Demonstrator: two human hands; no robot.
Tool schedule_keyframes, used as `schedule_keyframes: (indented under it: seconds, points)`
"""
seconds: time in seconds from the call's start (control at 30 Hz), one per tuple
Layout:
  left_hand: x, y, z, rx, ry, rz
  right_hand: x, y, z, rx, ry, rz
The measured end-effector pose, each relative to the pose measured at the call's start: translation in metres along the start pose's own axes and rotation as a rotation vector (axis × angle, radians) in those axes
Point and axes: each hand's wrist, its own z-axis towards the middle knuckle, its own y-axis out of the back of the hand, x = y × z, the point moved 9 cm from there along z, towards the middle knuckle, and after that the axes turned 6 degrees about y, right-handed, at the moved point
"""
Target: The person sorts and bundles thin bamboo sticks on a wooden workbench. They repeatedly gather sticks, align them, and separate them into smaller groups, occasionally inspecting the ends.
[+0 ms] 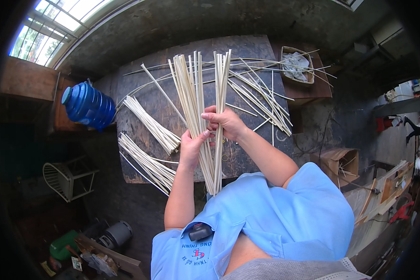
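Above the near edge of a dark worn table (161, 72), my left hand (191, 147) is closed round a thick bundle of pale thin sticks (190, 98). Close beside it, my right hand (225, 122) grips a smaller bundle of sticks (221, 77). Both bundles stand roughly upright in view, fanned apart at the top and converging at their lower ends near my shirt. One stick (163, 93) leans out to the left of the thick bundle. My fingers partly hide the middle of both bundles.
Two stick bundles, an upper one (151, 123) and a lower one (144, 163), lie at the table's left. Loose sticks (261, 102) spread over its right side. A blue water jug (88, 106) stands left. Right are a box with plastic (296, 65) and a cardboard box (336, 165).
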Motion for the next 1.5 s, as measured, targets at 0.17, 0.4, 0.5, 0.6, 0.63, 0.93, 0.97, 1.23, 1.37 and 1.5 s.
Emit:
schedule_keyframes:
  seconds: [0.17,0.4,0.5,0.6,0.63,0.93,0.97,1.23,1.37,1.5]
  points:
    - [0.003,-0.004,0.003,-0.002,-0.002,0.050,-0.001,0.010,0.005,-0.010,0.037,-0.018]
    - [0.006,-0.003,0.003,-0.014,0.032,0.111,-0.007,0.010,0.007,-0.067,0.055,0.000]
    - [0.008,-0.011,0.006,-0.027,0.050,0.250,-0.003,0.009,0.010,-0.025,0.121,-0.040]
    - [0.008,-0.013,0.007,-0.044,0.077,0.314,-0.003,0.007,0.008,-0.044,0.137,-0.141]
    - [0.009,-0.011,0.007,-0.049,0.087,0.316,-0.005,0.004,0.007,-0.023,0.113,-0.142]
    - [0.013,0.000,0.015,-0.043,0.028,0.076,-0.009,0.025,0.000,-0.109,0.326,0.000]
    - [0.013,0.000,0.015,-0.048,0.025,0.076,-0.009,0.026,0.000,-0.127,0.341,-0.024]
    - [0.009,-0.002,0.012,-0.083,0.045,0.077,0.002,0.063,-0.012,-0.414,0.382,-0.138]
    - [0.010,0.003,0.010,-0.066,0.026,0.044,0.004,0.035,-0.010,-0.180,0.234,-0.147]
    - [0.010,-0.003,0.011,-0.033,0.028,0.041,0.003,0.029,-0.005,-0.102,0.213,-0.218]
